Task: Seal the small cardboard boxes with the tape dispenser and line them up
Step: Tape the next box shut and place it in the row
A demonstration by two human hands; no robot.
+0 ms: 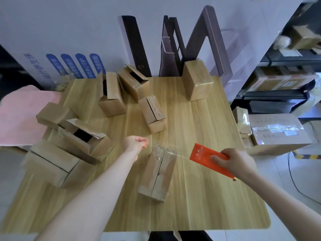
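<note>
Currently the right hand (238, 162) clasps the orange tape dispenser (206, 156), with clear tape running from it to the far end of the small cardboard box (157, 173) mid-table. The left hand (135, 142) is fisted on nothing visible. One taped box (198, 82) stands far right (the open boxes (133, 80) gape), so most sealing and lining-up remains.

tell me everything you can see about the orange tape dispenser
The tape dispenser looks like flat bright-orange plastic with small white print, tilted. The right hand grips its near end. A strip of clear tape stretches from its left edge to the far end of the nearest cardboard box.
</note>
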